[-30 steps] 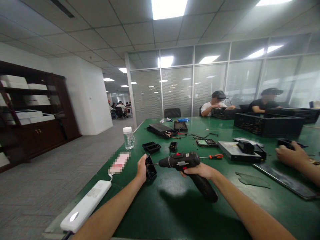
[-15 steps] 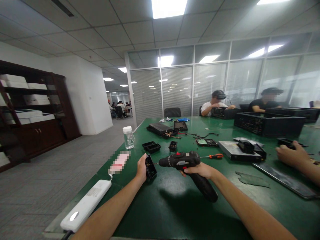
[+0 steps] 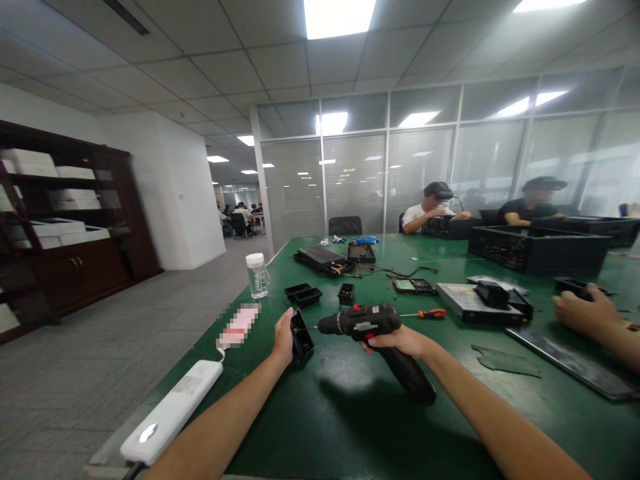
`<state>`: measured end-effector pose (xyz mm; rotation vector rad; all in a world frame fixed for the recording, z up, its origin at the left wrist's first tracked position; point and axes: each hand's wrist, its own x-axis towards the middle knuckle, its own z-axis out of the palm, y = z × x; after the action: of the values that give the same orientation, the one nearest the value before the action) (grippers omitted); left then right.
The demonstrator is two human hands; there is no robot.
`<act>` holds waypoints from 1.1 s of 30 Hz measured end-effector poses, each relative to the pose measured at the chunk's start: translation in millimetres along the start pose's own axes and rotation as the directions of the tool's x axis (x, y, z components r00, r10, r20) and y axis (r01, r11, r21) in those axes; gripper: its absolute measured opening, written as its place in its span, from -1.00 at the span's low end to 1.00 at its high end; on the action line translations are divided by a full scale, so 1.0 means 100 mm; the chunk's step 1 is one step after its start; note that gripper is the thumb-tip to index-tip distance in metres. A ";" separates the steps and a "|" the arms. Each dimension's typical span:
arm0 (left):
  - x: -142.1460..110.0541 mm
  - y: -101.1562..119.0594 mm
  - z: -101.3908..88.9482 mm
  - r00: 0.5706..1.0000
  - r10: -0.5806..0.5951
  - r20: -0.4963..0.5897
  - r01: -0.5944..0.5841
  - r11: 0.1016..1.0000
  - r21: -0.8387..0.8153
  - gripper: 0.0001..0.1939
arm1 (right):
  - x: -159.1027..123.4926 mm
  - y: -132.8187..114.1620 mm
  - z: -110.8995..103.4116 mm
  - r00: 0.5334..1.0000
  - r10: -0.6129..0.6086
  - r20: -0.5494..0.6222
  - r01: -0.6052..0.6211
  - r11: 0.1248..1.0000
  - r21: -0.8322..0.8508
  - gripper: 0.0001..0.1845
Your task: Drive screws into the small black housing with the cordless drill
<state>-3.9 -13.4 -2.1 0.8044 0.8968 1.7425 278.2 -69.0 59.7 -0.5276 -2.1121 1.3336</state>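
My left hand (image 3: 283, 337) grips a small black plastic housing (image 3: 301, 334), holding it on edge on the green table (image 3: 350, 427). My right hand (image 3: 400, 340) is wrapped round the handle of a black cordless screwdriver (image 3: 373, 330). Its bit points left into the open side of the housing. The screwdriver's handle slopes down to the right above the table.
A white power strip (image 3: 170, 413) lies at the table's near left edge. A clear bottle (image 3: 257, 275), small black trays (image 3: 303, 294), an orange-handled screwdriver (image 3: 427, 313) and dismantled devices (image 3: 480, 301) lie beyond. Another person's hand (image 3: 583, 310) rests at the right. Black crates (image 3: 537, 248) stand farther back.
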 end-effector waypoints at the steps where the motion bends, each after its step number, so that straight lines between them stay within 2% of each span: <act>1: 0.00 0.00 0.00 1.000 0.007 0.004 -0.007 1.000 -0.002 -0.57 | 0.00 0.00 0.00 1.000 0.001 -0.003 -0.001 1.000 -0.001 -0.66; 20: 0.00 0.02 0.02 1.000 0.021 -0.008 -0.021 1.000 0.008 -0.53 | 0.00 -0.01 0.00 1.000 0.003 0.003 -0.003 1.000 -0.024 -0.66; 33: 0.02 -0.01 -0.01 0.999 0.030 0.016 -0.030 0.999 -0.016 -0.58 | 0.00 0.03 -0.02 1.000 0.014 -0.004 -0.014 0.999 -0.032 -0.65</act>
<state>-4.4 -11.6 -3.0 0.8242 0.8631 1.7647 279.4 -66.8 57.5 -0.5590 -2.1335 1.3078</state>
